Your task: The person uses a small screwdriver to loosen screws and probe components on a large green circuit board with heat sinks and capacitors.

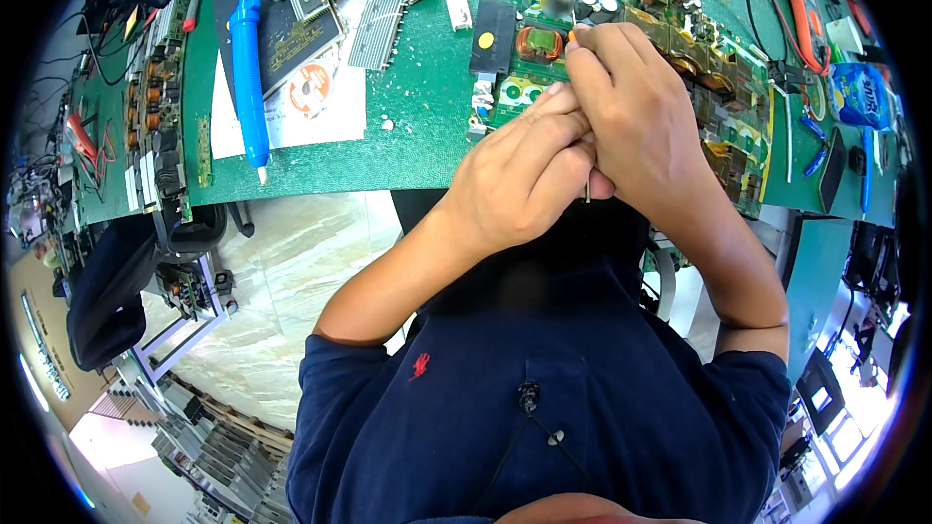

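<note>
A large green circuit board (524, 0) crowded with parts lies at the table edge in front of me. My right hand (636, 97) is closed over its near part, fingers curled. A small bit of orange shows at its fingertips, but the item it holds is mostly hidden. Pressed against it from the left is my left hand (524, 170), also closed, its fingers bent together. A thin metal rod (587, 191) pokes out below the joined hands; which hand grips it I cannot tell. Beyond the fingers sits a copper-wound coil (540, 43), beside a black block (493, 37) with a yellow dot.
On the green table (417, 116), a blue desoldering pump (249, 68) lies over a dark panel and white paper (340, 116). Finned heatsinks (377, 31) rest nearby. Another board (155, 126) stands far left. At right are a red-handled tool (801, 19) and a blue packet (862, 95).
</note>
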Motion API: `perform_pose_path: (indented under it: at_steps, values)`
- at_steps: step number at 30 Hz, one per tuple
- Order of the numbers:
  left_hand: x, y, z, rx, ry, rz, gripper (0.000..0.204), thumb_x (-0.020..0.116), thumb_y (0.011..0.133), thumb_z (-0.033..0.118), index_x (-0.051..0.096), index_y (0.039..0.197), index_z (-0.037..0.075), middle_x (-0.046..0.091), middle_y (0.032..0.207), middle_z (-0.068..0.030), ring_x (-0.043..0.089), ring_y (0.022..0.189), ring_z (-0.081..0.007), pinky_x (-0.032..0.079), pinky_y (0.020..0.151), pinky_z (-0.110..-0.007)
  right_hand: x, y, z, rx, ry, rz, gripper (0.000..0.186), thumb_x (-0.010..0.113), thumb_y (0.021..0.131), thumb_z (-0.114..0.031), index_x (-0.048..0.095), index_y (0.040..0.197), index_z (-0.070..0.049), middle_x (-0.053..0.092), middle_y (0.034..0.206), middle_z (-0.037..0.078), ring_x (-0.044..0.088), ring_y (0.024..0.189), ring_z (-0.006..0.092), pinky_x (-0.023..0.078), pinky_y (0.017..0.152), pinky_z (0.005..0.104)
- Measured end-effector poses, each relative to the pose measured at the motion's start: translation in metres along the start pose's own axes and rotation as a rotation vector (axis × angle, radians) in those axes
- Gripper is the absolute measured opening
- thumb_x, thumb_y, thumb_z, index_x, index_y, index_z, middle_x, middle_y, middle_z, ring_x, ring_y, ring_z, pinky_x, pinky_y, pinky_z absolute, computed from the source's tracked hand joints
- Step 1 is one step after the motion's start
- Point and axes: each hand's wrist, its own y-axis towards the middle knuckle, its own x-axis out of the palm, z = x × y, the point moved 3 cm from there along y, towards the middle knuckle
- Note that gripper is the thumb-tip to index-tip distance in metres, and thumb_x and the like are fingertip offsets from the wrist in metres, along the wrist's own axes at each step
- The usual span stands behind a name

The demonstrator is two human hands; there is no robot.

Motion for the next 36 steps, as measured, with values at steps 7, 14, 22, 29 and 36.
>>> perform_pose_path:
  at_steps: [7,14,22,29,36]
  values:
    - [-0.001,-0.001,-0.001,0.007,-0.042,-0.015,0.029,0.081,0.074,0.012,0.064,0.091,-0.006,0.067,0.107,-0.0198,0.070,0.108,-0.0389,0.061,0.096,-0.048,-0.003,-0.004,-0.001,-0.001,-0.020,-0.029,0.031,0.070,0.070,-0.010,0.066,0.098,0.002,0.062,0.098,0.014,0.062,0.095,0.0280,0.055,0.084,0.0343]
    - [-0.009,0.008,-0.004,0.031,-0.139,-0.062,0.046,0.089,0.073,0.026,0.071,0.102,-0.005,0.071,0.106,-0.0203,0.073,0.102,-0.0376,0.062,0.083,-0.044,-0.008,-0.010,0.005,0.036,0.054,-0.001,0.043,0.073,0.070,-0.008,0.067,0.110,0.006,0.068,0.117,0.019,0.066,0.106,0.0339,0.055,0.092,0.0391]
    - [-0.034,0.037,-0.028,-0.100,0.099,0.111,0.029,0.083,0.082,0.023,0.072,0.099,0.003,0.068,0.095,-0.0117,0.068,0.079,-0.0307,0.055,0.068,-0.037,-0.014,-0.013,0.016,0.057,0.140,0.069,0.029,0.072,0.080,-0.006,0.071,0.107,0.005,0.072,0.109,0.017,0.071,0.094,0.0327,0.058,0.084,0.0395]
    - [-0.021,0.075,-0.062,-0.343,0.183,-0.277,0.017,0.071,0.087,0.009,0.069,0.102,0.001,0.061,0.099,-0.0187,0.063,0.094,-0.0398,0.052,0.081,-0.047,-0.020,-0.014,0.021,0.010,0.161,0.089,0.024,0.071,0.083,-0.004,0.072,0.105,0.005,0.073,0.106,0.016,0.071,0.091,0.0322,0.058,0.083,0.0383]
    - [-0.004,0.083,-0.079,-0.328,0.267,-0.374,0.014,0.072,0.088,0.014,0.068,0.092,0.001,0.063,0.090,-0.0186,0.065,0.089,-0.0399,0.054,0.078,-0.048,-0.021,-0.014,0.023,0.007,0.180,0.085,0.023,0.071,0.082,-0.004,0.072,0.103,0.005,0.073,0.105,0.015,0.068,0.092,0.0307,0.056,0.082,0.0382]
